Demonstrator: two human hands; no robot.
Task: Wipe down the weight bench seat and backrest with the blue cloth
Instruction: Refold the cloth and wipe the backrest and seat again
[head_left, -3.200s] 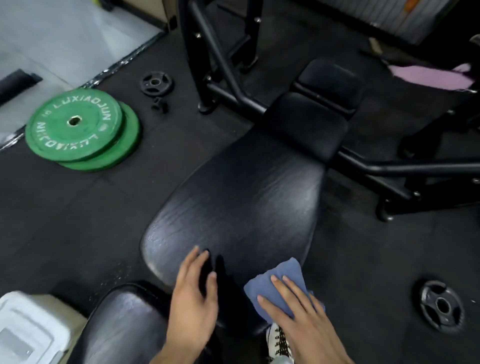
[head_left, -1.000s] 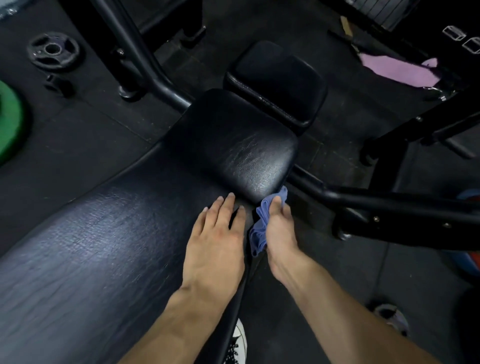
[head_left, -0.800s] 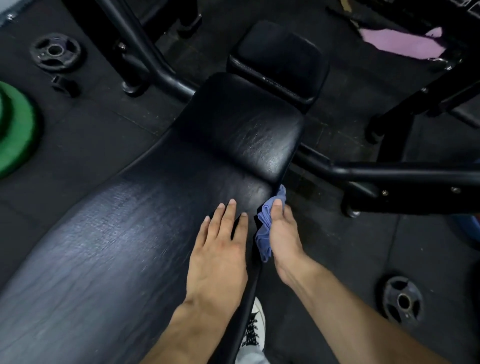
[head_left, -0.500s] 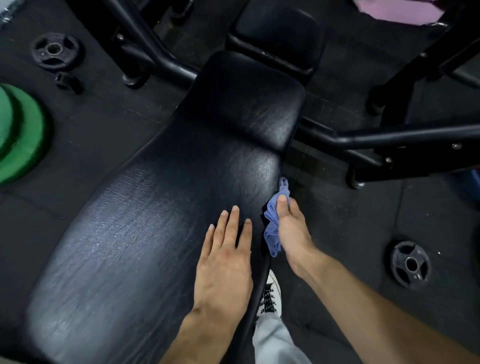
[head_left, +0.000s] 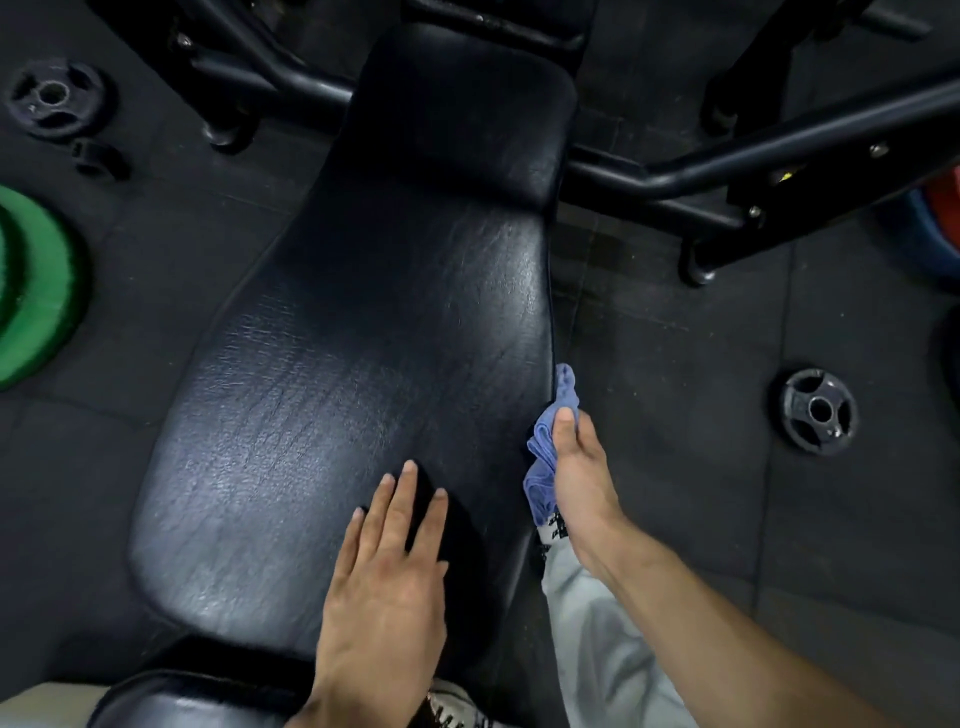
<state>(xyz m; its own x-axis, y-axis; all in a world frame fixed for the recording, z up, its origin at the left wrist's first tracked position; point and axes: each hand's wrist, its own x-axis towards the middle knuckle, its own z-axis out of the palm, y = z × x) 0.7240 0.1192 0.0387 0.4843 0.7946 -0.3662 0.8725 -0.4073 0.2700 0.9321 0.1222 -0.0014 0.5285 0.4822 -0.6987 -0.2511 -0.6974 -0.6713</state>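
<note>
With the flat left hand (head_left: 384, 587) bracing the backrest (head_left: 332, 415), the right hand (head_left: 576, 467), gripping the bunched blue cloth (head_left: 545, 452), should press firmly along the pad's side edge.

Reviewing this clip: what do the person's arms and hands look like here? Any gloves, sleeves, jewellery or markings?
Both the left hand and the right hand are bare, with no gloves. No rings, watch or wristbands show, and no markings. Both forearms are uncovered as far as the frame reaches, so no sleeves are visible. Below them, light grey trousers and a black-laced white shoe show.

no legible text, labels or numbers
</note>
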